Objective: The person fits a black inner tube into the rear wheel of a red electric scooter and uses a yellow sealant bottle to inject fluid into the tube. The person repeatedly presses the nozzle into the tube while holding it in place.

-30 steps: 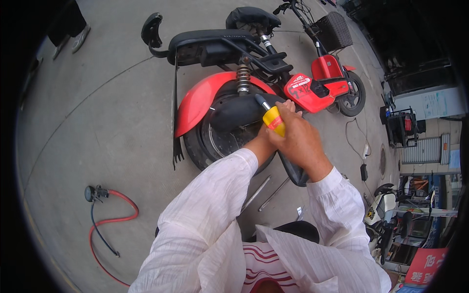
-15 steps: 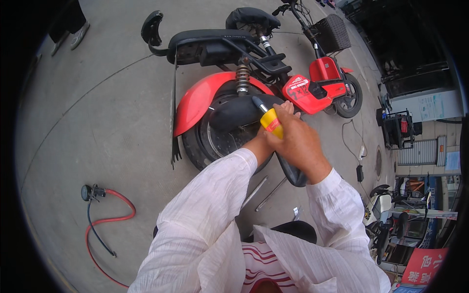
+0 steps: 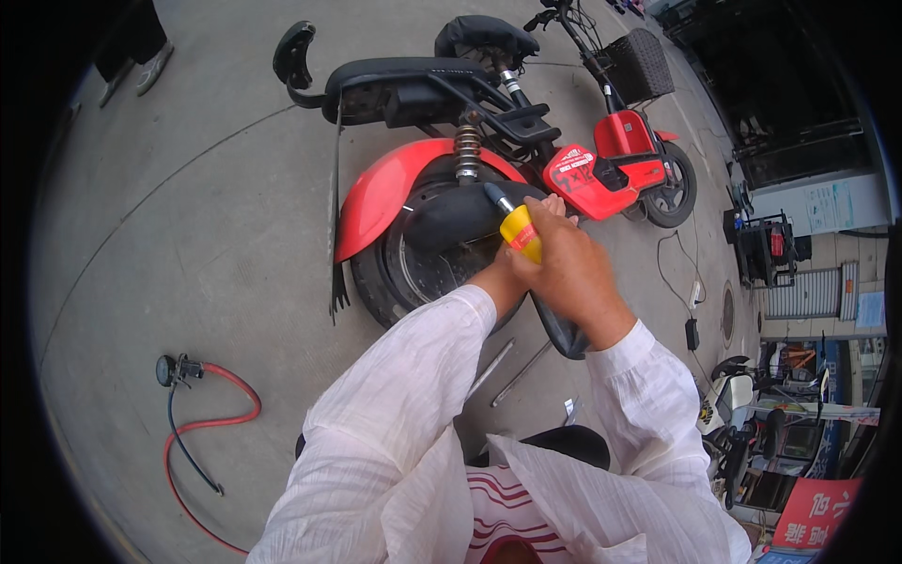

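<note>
A black inner tube [image 3: 456, 218] hangs out beside the rear wheel [image 3: 371, 282] of a red electric scooter [image 3: 385, 188]. Its loop passes beneath my hands and shows again below them. My left hand [image 3: 505, 274] is closed on the tube, mostly covered by my right hand; a few fingertips show past it. My right hand [image 3: 575, 274] grips a yellow-bodied tool [image 3: 520, 231] with a silver neck and a dark, rounded tip. That tip points up and left, over the tube's edge. Whether it touches the rubber I cannot tell.
An air hose with gauge [image 3: 178, 370] lies on the concrete at left. Two metal bars [image 3: 520, 374] rest on the ground below my hands. A cable with a black adapter [image 3: 692, 333] runs at right. A person's shoe [image 3: 154, 68] shows at the upper left.
My hands stay almost where they were, with the yellow tool shifted only very slightly. The scooter, hose and bars have not visibly moved.
</note>
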{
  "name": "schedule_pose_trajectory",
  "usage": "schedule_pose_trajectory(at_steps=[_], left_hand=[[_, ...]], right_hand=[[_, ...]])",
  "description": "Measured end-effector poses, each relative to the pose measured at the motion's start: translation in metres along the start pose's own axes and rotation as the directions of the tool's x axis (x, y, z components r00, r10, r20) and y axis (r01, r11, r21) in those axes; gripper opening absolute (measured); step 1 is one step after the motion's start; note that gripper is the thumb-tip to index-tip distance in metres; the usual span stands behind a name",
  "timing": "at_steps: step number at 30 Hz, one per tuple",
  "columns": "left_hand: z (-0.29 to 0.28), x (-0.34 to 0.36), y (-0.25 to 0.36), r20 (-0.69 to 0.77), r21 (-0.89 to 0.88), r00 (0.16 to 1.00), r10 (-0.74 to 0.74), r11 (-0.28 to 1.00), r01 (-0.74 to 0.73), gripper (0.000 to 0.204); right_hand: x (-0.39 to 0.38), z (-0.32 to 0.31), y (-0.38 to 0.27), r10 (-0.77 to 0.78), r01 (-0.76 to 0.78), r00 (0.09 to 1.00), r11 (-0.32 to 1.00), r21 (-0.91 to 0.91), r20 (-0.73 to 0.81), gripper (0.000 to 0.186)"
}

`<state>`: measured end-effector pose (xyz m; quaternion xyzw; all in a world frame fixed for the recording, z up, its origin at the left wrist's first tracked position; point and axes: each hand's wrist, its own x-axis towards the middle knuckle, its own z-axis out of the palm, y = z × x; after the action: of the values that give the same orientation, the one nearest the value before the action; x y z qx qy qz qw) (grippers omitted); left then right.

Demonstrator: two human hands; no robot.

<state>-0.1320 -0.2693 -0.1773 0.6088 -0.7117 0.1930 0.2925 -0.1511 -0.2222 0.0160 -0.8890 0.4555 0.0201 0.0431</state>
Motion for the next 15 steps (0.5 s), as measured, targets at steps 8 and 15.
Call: schedule_pose_trajectory(at_steps=[8,15], left_hand=[[0.003,-0.001,0.003,-0.042,-0.065,0.999,-0.029,0.998,0.026,0.058],[0.018,0.003,0.003,0.027,0.074,1.0,0.006,0.997,-0.008,0.056]], right_hand=[[-0.002,-0.011,-0.014,0.043,-0.045,0.993,0.999,0.021,0.112,0.066],[0.001,0.0,0.006,-0.007,0.007,1.0,1.0,-0.011,-0.023,0.066]])
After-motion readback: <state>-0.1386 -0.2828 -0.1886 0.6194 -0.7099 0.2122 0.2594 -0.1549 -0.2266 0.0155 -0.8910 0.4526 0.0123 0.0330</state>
